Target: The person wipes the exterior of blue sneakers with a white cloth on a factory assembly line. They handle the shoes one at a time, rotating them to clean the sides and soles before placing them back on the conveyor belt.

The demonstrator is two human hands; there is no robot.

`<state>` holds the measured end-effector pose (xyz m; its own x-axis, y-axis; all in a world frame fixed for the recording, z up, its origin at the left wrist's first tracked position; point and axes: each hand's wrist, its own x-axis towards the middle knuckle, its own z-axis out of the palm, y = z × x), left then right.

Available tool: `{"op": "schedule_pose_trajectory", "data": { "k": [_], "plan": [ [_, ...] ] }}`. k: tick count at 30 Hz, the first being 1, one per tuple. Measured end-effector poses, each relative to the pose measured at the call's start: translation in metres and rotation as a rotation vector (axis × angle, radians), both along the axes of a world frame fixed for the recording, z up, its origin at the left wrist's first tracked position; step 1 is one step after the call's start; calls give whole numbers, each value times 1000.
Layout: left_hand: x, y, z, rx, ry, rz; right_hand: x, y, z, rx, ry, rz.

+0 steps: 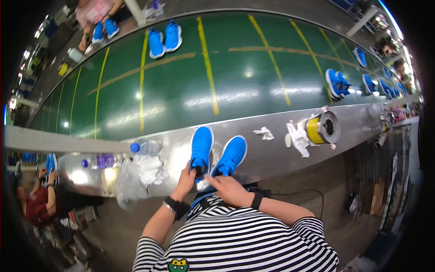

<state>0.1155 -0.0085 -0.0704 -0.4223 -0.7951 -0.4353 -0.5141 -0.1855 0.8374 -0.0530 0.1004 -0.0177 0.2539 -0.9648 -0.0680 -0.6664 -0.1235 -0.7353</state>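
Two blue sneakers with white soles stand side by side on the metal ledge before me, toes pointing away. My left hand (185,182) is closed on the heel end of the left sneaker (201,145), its thumb by the dark collar opening. Close to that same heel is my right hand (229,189), fingers mostly curled, with fingertips reaching toward the collar. Whether something small is pinched there is hidden. The right sneaker (232,155) is tilted outward, its heel end just beyond my right hand.
Beyond the ledge (267,158) runs a green conveyor belt (176,90) carrying more blue sneakers (165,38). A yellow-labelled can (319,128) and crumpled white paper (297,138) lie right; plastic bottles (147,148) and a clear bag (131,186) left. Two co-workers handle blue shoes at the left.
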Motion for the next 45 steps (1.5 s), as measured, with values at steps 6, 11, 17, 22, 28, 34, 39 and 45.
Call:
{"op": "schedule_pose_trajectory", "data": {
  "k": [6, 11, 17, 22, 28, 34, 39, 45],
  "plan": [
    [-6, 17, -7, 229, 82, -18, 1, -3, -13, 230, 101, -4],
    [-16, 8, 21, 514, 66, -2, -29, -20, 4, 206, 81, -77],
    [-61, 11, 63, 408, 272, 150, -142, -81, 34, 52, 152, -146],
    [-55, 45, 65, 182, 50, 2, -234, -169, 18, -122, 359, -210],
    [-43, 103, 75, 55, -147, 114, -294, -199, -43, 213, 715, -434],
    [-51, 146, 68, 24, -226, 53, -283, -193, -25, -160, 544, -425],
    [-44, 142, 65, -56, -243, -94, -202, -187, 72, -305, -245, -244],
    [11, 131, 65, -136, -240, -102, -113, -155, 153, -286, -298, -36]
  ]
}}
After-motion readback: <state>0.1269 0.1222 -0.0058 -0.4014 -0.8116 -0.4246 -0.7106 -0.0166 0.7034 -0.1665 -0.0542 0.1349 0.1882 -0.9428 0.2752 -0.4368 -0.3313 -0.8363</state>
